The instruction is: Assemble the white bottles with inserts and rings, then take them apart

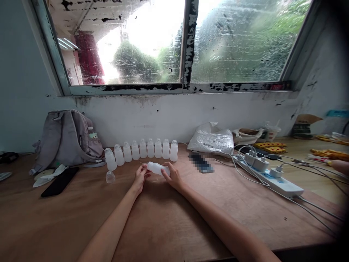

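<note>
Two bare forearms (117, 218) lie nearest the camera, rising from the bottom edge of the frame over a brown wooden counter (152, 229) and converging near the centre. There the right hand (173, 175) grasps the base end of a translucent white feeding bottle (158, 168), thumb along the near side. The bottle lies on its side in the grip, neck pointing left. The left hand (140, 178) is curled with its fingertips at that neck end; whether they pinch the bottle itself or some small part there is too fine to tell.

Just behind the hands, left of centre, a row of nine similar upright bottles (143, 149) stands on the counter, with clear domed tops. A loose clear domed cap (110, 177) sits in front of the row's left end.

The held bottle looks like thin moulded plastic: probably light, fairly stiff with a little give, smooth enough to slip or roll, and unlikely to break if dropped. The body seems the steadiest hold, with light fingertips for the neck.

A grey backpack (65, 140) rests at middle left, a silvery mailer bag (211, 140) right of centre, and a white power strip (283, 186) at right.
</note>
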